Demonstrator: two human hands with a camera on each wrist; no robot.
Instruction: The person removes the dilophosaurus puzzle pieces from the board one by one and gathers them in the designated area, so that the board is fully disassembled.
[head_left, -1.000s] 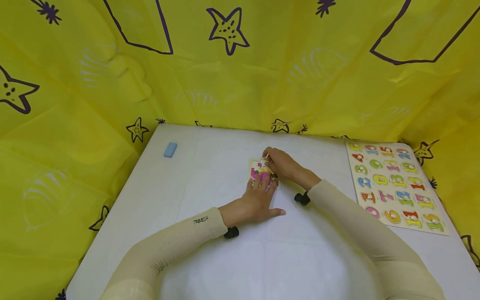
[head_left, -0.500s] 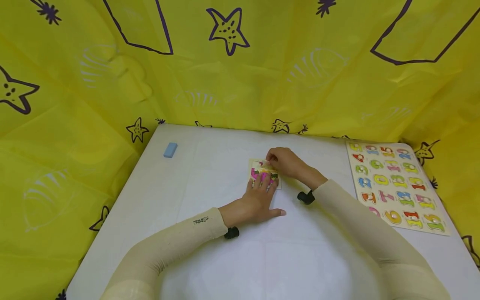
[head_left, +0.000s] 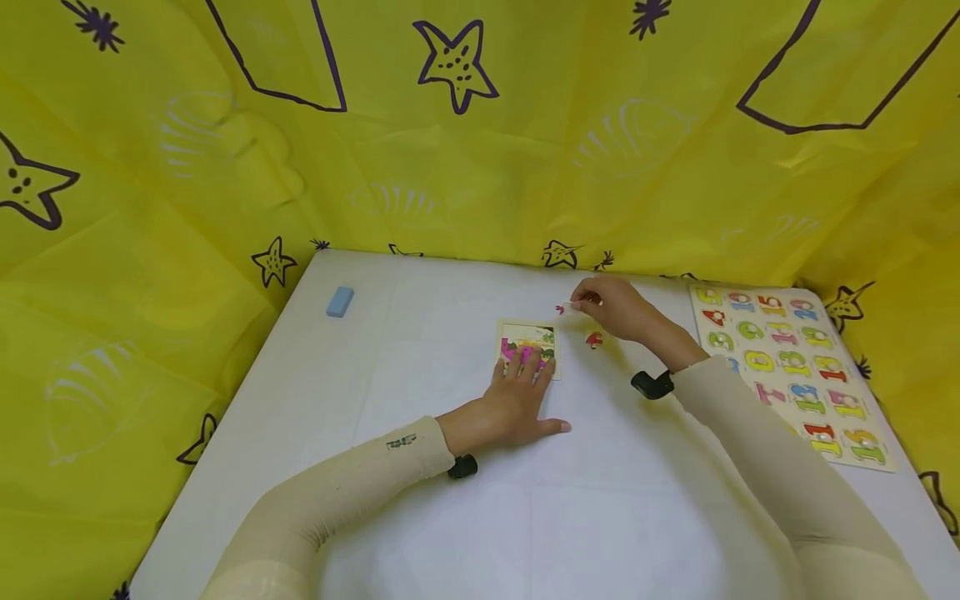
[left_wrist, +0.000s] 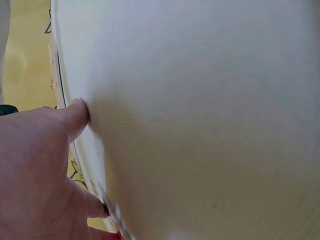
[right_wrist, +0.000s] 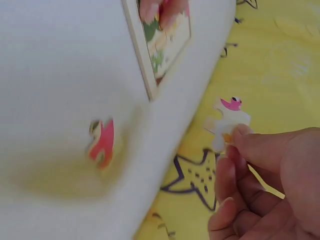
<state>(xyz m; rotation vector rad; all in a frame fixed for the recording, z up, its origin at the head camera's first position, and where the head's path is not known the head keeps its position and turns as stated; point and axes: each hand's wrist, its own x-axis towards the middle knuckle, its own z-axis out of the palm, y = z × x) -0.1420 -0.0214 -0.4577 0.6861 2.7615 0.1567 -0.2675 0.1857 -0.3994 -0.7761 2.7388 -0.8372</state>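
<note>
My left hand [head_left: 517, 404] lies spread over the lower part of a small wooden jigsaw puzzle [head_left: 528, 333], fingers straight on its picture. The thumb stretches out to the side, on or near the table. To the puzzle's right, my right hand [head_left: 618, 308] pinches a white puzzle piece with a pink patch [right_wrist: 232, 115] between thumb and fingertips, raised off the table. A pale edge shows between its curled lower fingers; I cannot tell what it belongs to. A red puzzle piece [head_left: 594, 340] lies on the table below this hand, apart from the puzzle.
On the right of the white table [head_left: 420, 367] lies a number board [head_left: 795, 375] with colourful digits, partly covered by the right sleeve. A blue block [head_left: 341, 302] sits at the far left. Yellow patterned cloth [head_left: 480, 167] hangs behind the table.
My right hand has moved from the puzzle's upper right corner to the right, carrying the white piece. The red piece has come into view. My left hand has stayed put.
</note>
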